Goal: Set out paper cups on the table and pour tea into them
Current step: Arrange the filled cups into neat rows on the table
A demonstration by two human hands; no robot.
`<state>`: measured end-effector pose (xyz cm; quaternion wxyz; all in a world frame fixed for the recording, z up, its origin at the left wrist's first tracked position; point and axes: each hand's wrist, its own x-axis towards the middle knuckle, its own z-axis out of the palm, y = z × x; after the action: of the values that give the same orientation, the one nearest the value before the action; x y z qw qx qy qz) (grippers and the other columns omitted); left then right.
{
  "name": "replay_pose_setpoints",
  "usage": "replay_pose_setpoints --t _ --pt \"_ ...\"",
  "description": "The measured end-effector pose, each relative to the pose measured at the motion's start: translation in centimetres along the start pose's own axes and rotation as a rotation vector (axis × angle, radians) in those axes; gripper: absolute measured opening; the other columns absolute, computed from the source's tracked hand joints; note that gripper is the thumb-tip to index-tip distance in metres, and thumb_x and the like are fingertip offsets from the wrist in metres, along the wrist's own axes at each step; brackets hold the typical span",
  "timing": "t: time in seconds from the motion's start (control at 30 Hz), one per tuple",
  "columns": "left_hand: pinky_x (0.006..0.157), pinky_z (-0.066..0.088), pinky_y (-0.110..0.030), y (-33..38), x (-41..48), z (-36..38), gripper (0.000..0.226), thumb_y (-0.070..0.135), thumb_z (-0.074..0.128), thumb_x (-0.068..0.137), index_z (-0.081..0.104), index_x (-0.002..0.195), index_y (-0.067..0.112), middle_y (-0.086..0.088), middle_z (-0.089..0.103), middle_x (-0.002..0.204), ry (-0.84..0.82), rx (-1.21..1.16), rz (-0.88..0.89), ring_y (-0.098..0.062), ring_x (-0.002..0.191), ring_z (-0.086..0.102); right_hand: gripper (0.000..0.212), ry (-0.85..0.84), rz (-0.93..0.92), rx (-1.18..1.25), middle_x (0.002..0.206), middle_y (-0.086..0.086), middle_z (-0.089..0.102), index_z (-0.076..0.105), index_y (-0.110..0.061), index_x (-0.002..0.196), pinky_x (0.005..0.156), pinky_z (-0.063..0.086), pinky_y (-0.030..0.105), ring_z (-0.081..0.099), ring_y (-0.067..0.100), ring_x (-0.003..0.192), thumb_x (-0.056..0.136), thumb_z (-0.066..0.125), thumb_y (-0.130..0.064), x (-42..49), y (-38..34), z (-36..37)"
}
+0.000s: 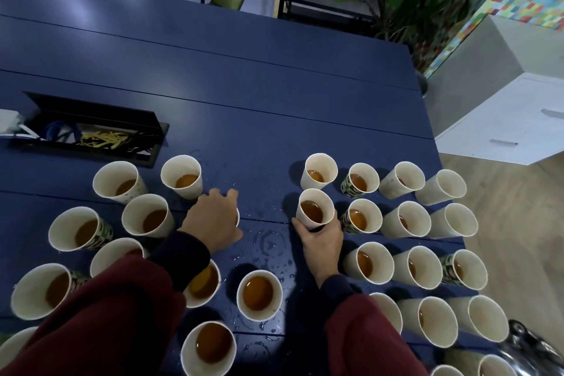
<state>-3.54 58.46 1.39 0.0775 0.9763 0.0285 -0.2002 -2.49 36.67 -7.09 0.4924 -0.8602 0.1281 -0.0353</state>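
Arranging poured cups: right hand point(320, 241) wrapped round a tea-filled paper cup point(316, 209) just ahead of its palm; left hand point(213, 218) covering another, grip unclear. Next: sliding gently, upright, along the wet table point(274, 85).

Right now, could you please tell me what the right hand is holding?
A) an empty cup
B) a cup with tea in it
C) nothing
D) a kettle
B: the right hand grips the side of a cup, and brown tea shows inside it.
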Motion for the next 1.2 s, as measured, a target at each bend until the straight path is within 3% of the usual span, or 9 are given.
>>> replay_pose_setpoints --t 0.23,0.43,0.53,0.63,0.77,0.93,1.07,1.2 --pt "0.083 0.051 -0.035 0.0 -0.3 0.3 0.048 0.039 0.067 0.086 0.044 0.121 0.015 -0.011 0.053 0.115 0.026 0.016 -0.031 -0.031 0.103 0.059 0.057 -0.025 0.018 -0.040 0.107 0.005 0.066 0.058 -0.018 0.113 0.093 0.049 0.038 0.062 0.025 0.103 0.067 0.092 -0.026 0.0 0.1 0.2" --pt "0.077 0.052 -0.031 0.6 -1.0 -0.4 0.051 0.042 0.067 0.085 0.047 0.124 0.016 -0.008 0.055 0.109 0.125 0.031 0.007 -0.026 0.095 0.059 0.057 -0.084 0.072 -0.015 0.113 -0.002 0.065 0.054 -0.014 0.120 0.089 0.041 0.021 0.060 0.017 0.106 0.073 0.088 -0.016 -1.1 -0.9 -0.9" --pt "0.077 0.050 -0.033 1.5 -1.7 -1.7 0.049 0.043 0.066 0.084 0.046 0.120 0.016 -0.008 0.055 0.111 0.156 -0.012 0.021 -0.027 0.097 0.059 0.072 -0.087 0.246 0.073 0.122 0.002 0.061 0.046 -0.013 0.136 0.102 0.044 0.032 0.058 0.020 0.115 0.077 0.086 -0.019 -3.0 -2.0 -1.7" --pt "0.081 0.050 -0.038 2.5 -2.6 -3.2 0.048 0.044 0.066 0.082 0.045 0.115 0.017 -0.008 0.055 0.109 0.164 -0.094 0.043 -0.029 0.099 0.059 0.071 -0.121 0.374 0.192 0.128 0.003 0.056 0.043 -0.014 0.140 0.108 0.043 0.040 0.055 0.021 0.118 0.082 0.082 -0.025 -5.1 -3.5 -2.7" --pt "0.077 0.045 -0.036 4.3 -5.0 -4.7 0.047 0.047 0.067 0.081 0.045 0.113 0.020 -0.002 0.046 0.099 0.222 -0.146 0.116 -0.026 0.095 0.055 0.057 -0.242 0.227 0.259 0.140 -0.004 0.055 0.051 -0.024 0.133 0.113 0.040 0.039 0.050 0.013 0.131 0.084 0.080 -0.021 -7.8 -5.5 -4.8" --pt "0.069 0.042 -0.032 6.7 -8.2 -6.0 0.043 0.050 0.065 0.077 0.046 0.105 0.024 0.003 0.049 0.092 0.308 -0.215 0.263 -0.020 0.085 0.052 0.083 -0.474 -0.143 0.185 0.146 -0.014 0.052 0.040 -0.031 0.147 0.115 0.039 0.035 0.045 0.006 0.138 0.077 0.086 -0.030 -10.0 -7.5 -6.6" --pt "0.066 0.041 -0.031 8.3 -10.6 -6.7 0.046 0.056 0.066 0.070 0.046 0.100 0.028 0.007 0.049 0.087 0.297 -0.250 0.322 -0.016 0.081 0.051 0.062 -0.338 -0.247 0.264 0.123 -0.011 0.067 0.051 -0.029 0.132 0.098 0.054 0.047 0.063 0.016 0.118 0.079 0.085 -0.023 -11.5 -8.0 -7.2" --pt "0.080 0.050 -0.037 8.8 -12.4 -6.5 0.080 0.079 0.068 0.060 0.043 0.120 0.033 0.011 0.053 0.107 0.252 -0.340 0.338 -0.015 0.094 0.054 0.060 -0.224 -0.278 0.276 0.115 -0.008 0.069 0.057 -0.022 0.126 0.087 0.058 0.040 0.067 0.017 0.109 0.075 0.087 -0.026 -11.9 -6.7 -7.4"
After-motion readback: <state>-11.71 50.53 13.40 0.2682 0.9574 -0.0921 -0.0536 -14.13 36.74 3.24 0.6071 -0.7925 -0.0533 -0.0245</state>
